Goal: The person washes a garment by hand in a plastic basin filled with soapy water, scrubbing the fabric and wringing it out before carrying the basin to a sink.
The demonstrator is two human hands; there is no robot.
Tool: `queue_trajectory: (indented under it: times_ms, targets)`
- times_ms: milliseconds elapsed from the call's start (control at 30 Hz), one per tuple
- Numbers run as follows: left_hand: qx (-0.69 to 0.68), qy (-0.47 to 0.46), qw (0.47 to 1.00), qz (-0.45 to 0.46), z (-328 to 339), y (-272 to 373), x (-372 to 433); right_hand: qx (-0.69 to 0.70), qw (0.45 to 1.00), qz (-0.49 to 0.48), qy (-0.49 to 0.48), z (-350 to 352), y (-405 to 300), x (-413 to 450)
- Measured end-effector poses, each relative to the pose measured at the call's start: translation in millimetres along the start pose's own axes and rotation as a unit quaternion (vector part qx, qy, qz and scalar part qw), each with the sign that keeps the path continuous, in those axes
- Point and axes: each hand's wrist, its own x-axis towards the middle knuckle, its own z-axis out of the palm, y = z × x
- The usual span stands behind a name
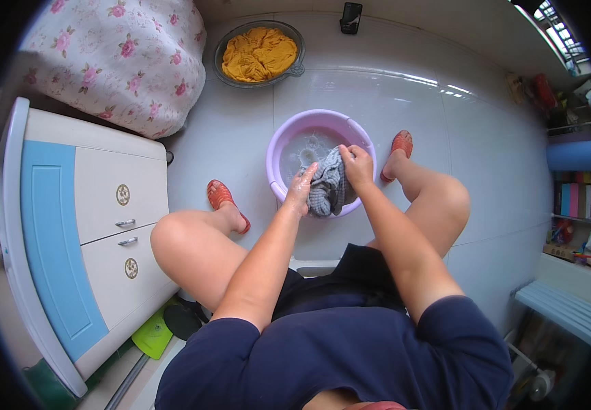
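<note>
A lilac plastic basin [275, 134] with soapy water [295, 146] stands on the tiled floor between my feet. Over its near side I hold a wet grey checked waffle-weave cloth [326, 187], bunched up. My right hand [358, 165] pinches its upper right part, fingers curled. From the left, my left hand [300, 189] bears against the cloth with fingers stretched and suds on the skin; its grip is partly hidden. The cloth's lower end hangs in a rounded bulge near the basin's front rim.
A dark oval tub [298, 43] of yellow fabric [259, 54] sits beyond the basin. A phone [351, 18] leans by the far wall. To my left are a blue-and-white cabinet [121, 179] and a floral cover [121, 61]; a green dustpan [153, 330] lies below. Shelves [577, 220] line the right.
</note>
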Motion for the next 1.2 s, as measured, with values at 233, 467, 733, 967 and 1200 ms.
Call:
queue_trajectory:
  times_ms: [233,467,733,967,1200]
  targets:
    - [0.512,0.182,0.824,0.163,-52,8,53,0.175,0.912,0.356,-0.106,47,85,-6]
    - [0.819,0.081,0.568,-0.003,-49,-1,97,-0.208,0.919,0.172,-0.288,71,77,-48]
    - [0.792,0.044,0.607,-0.049,-157,-81,205,-0.21,0.797,0.217,-0.524,170,224,-99]
    - [0.6,0.114,0.772,-0.178,-174,-63,229,-0.148,0.721,0.345,-0.582,162,215,-15]
    - [-0.026,0.219,0.959,-0.179,-127,-21,170,-0.093,0.92,0.36,-0.12,118,145,-50]
